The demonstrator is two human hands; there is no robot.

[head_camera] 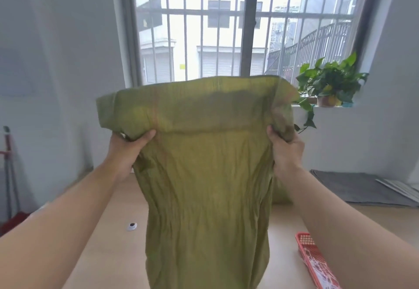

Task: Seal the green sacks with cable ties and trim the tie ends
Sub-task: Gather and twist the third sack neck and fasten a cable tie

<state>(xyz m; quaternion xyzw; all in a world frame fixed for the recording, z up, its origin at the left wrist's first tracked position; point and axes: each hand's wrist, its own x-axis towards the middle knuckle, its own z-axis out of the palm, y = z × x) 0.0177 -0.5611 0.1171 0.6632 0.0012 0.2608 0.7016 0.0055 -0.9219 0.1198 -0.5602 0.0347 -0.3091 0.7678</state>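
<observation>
Both hands — left (127, 152), right (286, 150) — gripped the sack (204, 175) by its folded-over mouth, holding it up above the table (108, 243). No tie was visible — sealing and trimming seemingly remained.

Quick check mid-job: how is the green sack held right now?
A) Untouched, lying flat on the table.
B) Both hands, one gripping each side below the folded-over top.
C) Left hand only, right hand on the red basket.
B: the left hand and the right hand each grip one side of the green sack, just under its folded-over top, holding it upright.
</observation>
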